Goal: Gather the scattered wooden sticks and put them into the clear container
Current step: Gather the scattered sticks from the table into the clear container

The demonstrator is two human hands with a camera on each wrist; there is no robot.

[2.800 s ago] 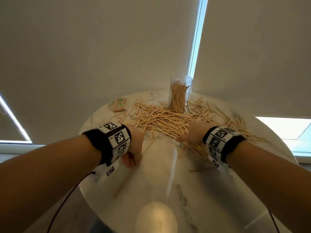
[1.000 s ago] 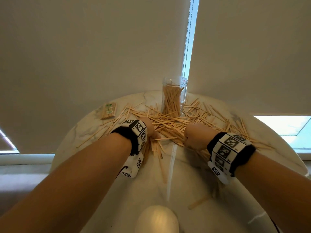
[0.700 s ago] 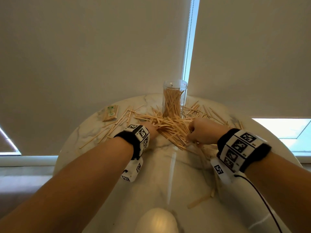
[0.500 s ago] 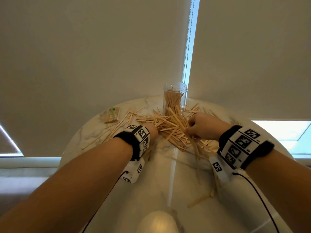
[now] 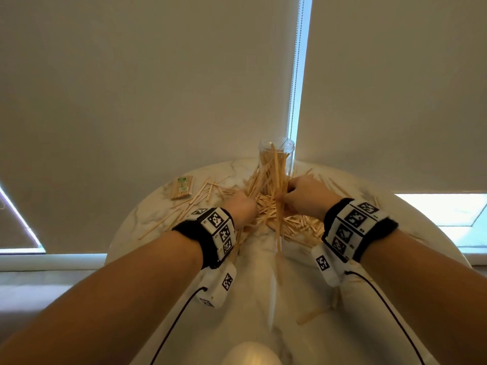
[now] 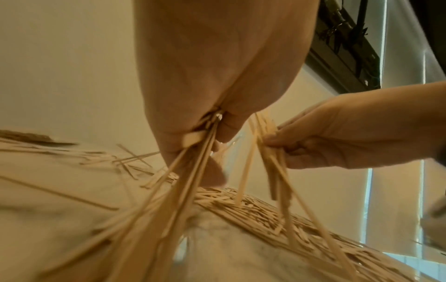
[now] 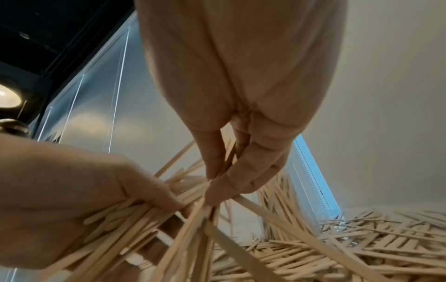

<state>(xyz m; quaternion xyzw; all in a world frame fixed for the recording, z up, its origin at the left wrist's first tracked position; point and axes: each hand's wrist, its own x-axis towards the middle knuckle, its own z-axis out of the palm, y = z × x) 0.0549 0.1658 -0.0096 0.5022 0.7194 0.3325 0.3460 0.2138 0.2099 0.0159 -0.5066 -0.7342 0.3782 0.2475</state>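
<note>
A clear container [image 5: 276,154], partly filled with upright wooden sticks, stands at the far edge of the round marble table [image 5: 295,285]. In front of it lies a heap of loose sticks [image 5: 300,223]. My left hand [image 5: 243,206] grips a bunch of sticks [image 6: 190,171] that hangs slanted over the heap. My right hand [image 5: 303,193] pinches another bunch [image 7: 205,219] between thumb and fingers, just right of the left hand and close below the container's mouth. Some long sticks [image 5: 277,196] stand nearly upright between the two hands.
A wrapped packet of sticks [image 5: 181,187] lies at the far left of the table, with thin sticks [image 5: 168,219] scattered near it. A few stray sticks [image 5: 313,316] lie at the front right. Roller blinds and a bead chain [image 5: 295,75] hang right behind the table.
Both hands swept the sticks inward into one heap, then closed on bunches and lifted them toward the container. The spread of sticks on the right has shrunk.
</note>
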